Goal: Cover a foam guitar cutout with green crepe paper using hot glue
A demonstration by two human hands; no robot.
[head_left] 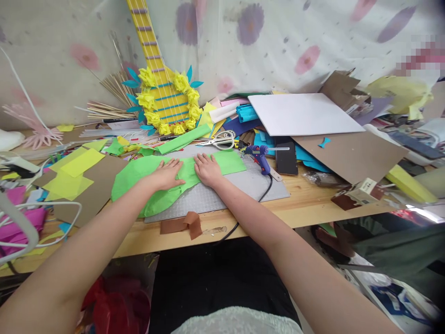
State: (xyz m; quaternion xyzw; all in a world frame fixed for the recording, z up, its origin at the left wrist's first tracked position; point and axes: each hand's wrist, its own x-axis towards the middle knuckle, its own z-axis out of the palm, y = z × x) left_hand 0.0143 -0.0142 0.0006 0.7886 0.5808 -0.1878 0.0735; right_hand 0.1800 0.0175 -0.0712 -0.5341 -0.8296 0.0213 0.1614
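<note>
A bright green paper-covered shape (134, 178), rounded at the left and running into a straight strip at the right, lies across a grey cutting mat (205, 199). My left hand (167, 174) rests flat near its middle, fingers stretched out. Just to the right, my right hand (207, 170) presses down on the strip part with its fingers extended. Neither hand grips anything. White-handled scissors (222, 140) lie behind the green shape. Right of it sits a blue glue gun (260, 157) with a clear glue stick in it, its black cord trailing toward the table's front edge.
A yellow paper guitar (163, 88) with yellow flowers leans on the back wall. A white board (302, 113), brown cardboard (358, 153), a black phone (286, 155) and a small carton (359, 192) lie right. Yellow sheets (74, 167) lie left; brown paper (181, 225) lies in front.
</note>
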